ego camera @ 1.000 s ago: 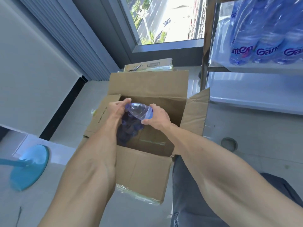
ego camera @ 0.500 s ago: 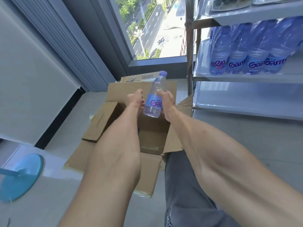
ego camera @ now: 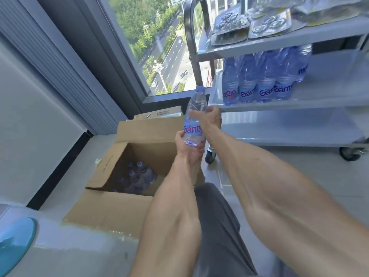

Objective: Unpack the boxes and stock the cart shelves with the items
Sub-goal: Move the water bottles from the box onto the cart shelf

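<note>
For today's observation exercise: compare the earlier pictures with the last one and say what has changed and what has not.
The water bottle came up out of the cardboard box, from lying tilted to upright, and moved toward the cart shelf. The left hand now holds its base and the right hand its upper part. Both hands kept hold; the shelved bottles and the box stayed put.

Both arms outstretched, hands [ego camera: 201, 134] in curled grip

1. We see a clear plastic water bottle [ego camera: 194, 118] with a blue cap and a pale blue label lettered in pink.
2. We see a plain brown cardboard box [ego camera: 119, 208].
3. We see a grey metal cart shelf [ego camera: 299, 126].
</note>
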### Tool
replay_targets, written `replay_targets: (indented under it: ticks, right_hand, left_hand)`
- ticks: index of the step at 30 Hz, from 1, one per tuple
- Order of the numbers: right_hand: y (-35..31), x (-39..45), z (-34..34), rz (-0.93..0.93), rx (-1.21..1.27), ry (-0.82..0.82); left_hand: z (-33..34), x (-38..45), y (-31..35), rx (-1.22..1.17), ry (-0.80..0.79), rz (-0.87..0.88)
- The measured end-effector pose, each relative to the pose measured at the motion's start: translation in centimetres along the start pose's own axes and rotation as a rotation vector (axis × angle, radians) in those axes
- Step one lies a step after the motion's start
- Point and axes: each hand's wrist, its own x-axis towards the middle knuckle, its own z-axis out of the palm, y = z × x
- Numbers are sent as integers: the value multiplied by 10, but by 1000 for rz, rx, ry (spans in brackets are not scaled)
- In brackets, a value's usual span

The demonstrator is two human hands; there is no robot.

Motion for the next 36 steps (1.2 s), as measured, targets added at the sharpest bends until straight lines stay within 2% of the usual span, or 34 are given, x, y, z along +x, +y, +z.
replay_targets:
  ticks: [2,5,9,14,17,19,24,30,33,36]
  right_hand:
    - [-7,2,-22,9,9,9]
    - [-10,6,-59,-36,-115,-17]
    - [-14,11,-103,2,-84,94]
    - [-29,13,-150,2,-38,319]
    - [-37,18,-175,14,-33,331]
    - [-42,23,-189,11,-125,314]
    - [-43,33,-216,51,-174,299]
    - [-38,63,-246,39,-62,374]
    - [-39,75,-255,-3,-238,346]
    - [-42,79,-258,-29,-360,405]
  left_hand:
    - [11,0,-15,50,-33,-38]
    - [24,-8,-36,176,-51,-163]
    - [62,-13,-48,255,-169,-255]
    - [107,-17,-67,141,3,-116]
    - [132,-12,-80,195,16,-69]
    - [148,-8,-91,267,22,-61]
    - [174,2,-123,251,142,34]
    - [202,9,-133,263,47,-23]
    - [217,14,-140,186,-45,-19]
    - [239,22,-152,233,-67,36]
